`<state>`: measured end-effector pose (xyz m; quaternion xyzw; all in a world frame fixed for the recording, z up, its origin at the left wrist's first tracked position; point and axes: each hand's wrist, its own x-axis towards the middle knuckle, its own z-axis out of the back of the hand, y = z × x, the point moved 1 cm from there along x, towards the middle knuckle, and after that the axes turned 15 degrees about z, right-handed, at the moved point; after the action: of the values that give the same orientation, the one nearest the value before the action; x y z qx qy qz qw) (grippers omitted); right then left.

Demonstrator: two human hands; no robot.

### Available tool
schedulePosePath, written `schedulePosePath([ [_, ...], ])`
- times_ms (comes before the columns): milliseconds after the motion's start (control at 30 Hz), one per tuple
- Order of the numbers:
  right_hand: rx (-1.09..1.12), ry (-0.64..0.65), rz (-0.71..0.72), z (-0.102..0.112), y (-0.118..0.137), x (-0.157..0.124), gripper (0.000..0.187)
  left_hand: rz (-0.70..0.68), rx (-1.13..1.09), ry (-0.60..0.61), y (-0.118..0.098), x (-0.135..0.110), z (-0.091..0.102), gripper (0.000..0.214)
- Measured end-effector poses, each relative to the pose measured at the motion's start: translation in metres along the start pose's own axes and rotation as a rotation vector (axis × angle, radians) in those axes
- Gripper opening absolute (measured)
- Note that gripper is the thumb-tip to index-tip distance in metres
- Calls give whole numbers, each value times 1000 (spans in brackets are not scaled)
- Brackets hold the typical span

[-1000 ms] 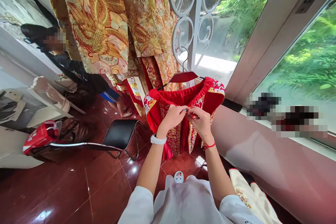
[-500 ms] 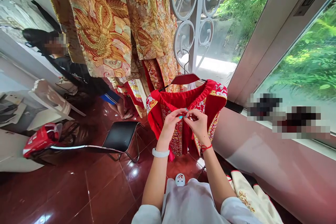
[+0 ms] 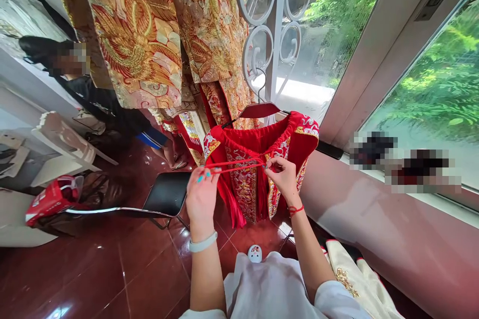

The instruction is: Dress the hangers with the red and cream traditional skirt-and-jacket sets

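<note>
A red embroidered skirt (image 3: 258, 159) hangs from a dark red hanger (image 3: 259, 108) hooked on a white scrolled metal screen (image 3: 275, 35). My left hand (image 3: 202, 190) is closed on the end of a thin red tie cord (image 3: 234, 165) and holds it out to the left, taut. My right hand (image 3: 283, 175) pinches the cord's other end against the skirt's waistband, at the front opening. A white band sits on my left wrist, a red string on my right.
Gold embroidered garments (image 3: 149, 35) hang above left. A black metal chair (image 3: 168, 194) stands on the red tiled floor, a red bag (image 3: 48, 198) to its left. Another person (image 3: 93, 94) sits at far left. A pink ledge (image 3: 374, 219) and windows lie to the right.
My hands were together at the waistband. My left hand has now pulled away to the left, drawing the red cord out straight. The right hand stays at the skirt.
</note>
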<state>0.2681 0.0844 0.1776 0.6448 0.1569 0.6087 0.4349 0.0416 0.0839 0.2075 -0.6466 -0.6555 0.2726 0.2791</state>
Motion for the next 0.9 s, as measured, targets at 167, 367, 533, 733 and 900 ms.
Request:
schedulePosePath([
  [167,22,20,-18,-1,-3,-1,3,-166,-92,-72,-23,-5,28,16],
  [367,61,128,39,7,-6,1,12,-158,-74,-192,-17,-1,53,19],
  [533,63,155,57,15,-16,3,26,-122,-101,-291,-4,11,79,26],
  [733,39,98,83,25,-31,18,33,-179,-103,-320,-10,13,99,25],
  [900,-28,98,155,49,-23,57,40,-266,-134,-373,-40,9,100,22],
])
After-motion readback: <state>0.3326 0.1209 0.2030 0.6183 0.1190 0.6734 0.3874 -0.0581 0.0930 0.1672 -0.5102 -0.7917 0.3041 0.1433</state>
